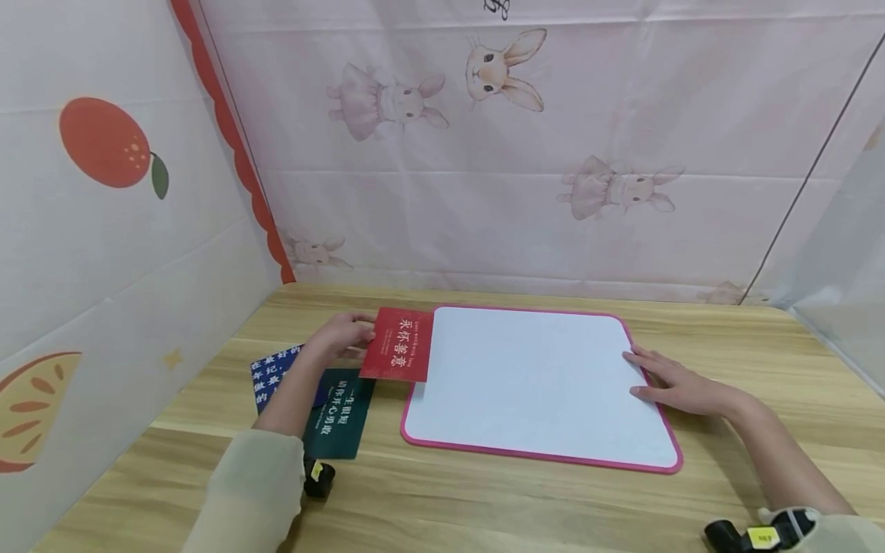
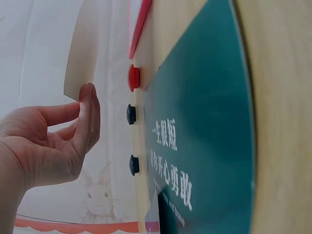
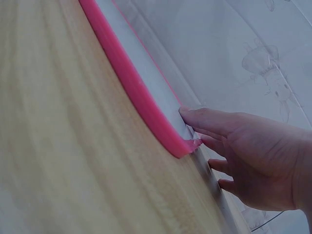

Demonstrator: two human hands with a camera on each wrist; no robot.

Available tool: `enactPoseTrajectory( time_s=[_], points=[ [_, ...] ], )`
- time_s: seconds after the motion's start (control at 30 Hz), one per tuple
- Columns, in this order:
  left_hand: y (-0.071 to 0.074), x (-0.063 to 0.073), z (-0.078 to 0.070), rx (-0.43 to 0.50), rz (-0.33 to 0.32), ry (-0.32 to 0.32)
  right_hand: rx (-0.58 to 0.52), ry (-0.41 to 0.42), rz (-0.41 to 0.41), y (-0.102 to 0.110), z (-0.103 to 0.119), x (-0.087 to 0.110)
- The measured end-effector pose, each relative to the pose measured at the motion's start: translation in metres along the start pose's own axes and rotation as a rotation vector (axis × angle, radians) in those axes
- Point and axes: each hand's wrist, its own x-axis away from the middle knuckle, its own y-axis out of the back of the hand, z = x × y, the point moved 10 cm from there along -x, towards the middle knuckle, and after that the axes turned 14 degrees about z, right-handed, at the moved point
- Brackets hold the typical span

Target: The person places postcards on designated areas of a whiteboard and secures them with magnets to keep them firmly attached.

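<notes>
My left hand (image 1: 339, 338) pinches a red card (image 1: 397, 346) with white lettering by its left edge. That card is raised off the table, and its right side overlaps the left edge of a pink-framed whiteboard (image 1: 539, 384). In the left wrist view the card's pale back (image 2: 82, 53) shows between thumb and fingertips. My right hand (image 1: 681, 388) rests on the whiteboard's right edge with fingers loosely extended. From the right wrist, the thumb (image 3: 204, 119) lies on the white surface, and the other fingers are along the pink rim (image 3: 141, 92).
Below my left forearm a green card (image 1: 342, 415) partly overlaps a blue card (image 1: 273, 372). Beyond them in the left wrist view stand a red round magnet (image 2: 134, 78) and two dark ones (image 2: 131, 114). Printed cloth walls (image 1: 442, 153) enclose the wooden table (image 1: 518, 507).
</notes>
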Motion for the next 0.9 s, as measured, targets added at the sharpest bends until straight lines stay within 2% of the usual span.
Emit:
enactPoseTrajectory(
  time_s=[0.53, 0.9],
  points=[
    [-0.012, -0.006, -0.005, 0.004, 0.018, -0.017, 0.003, 0.002, 0.002, 0.002, 0.005, -0.002],
    [-0.028, -0.011, -0.012, -0.012, 0.021, -0.022, -0.001, -0.006, 0.002, 0.002, 0.002, 0.0]
  ],
)
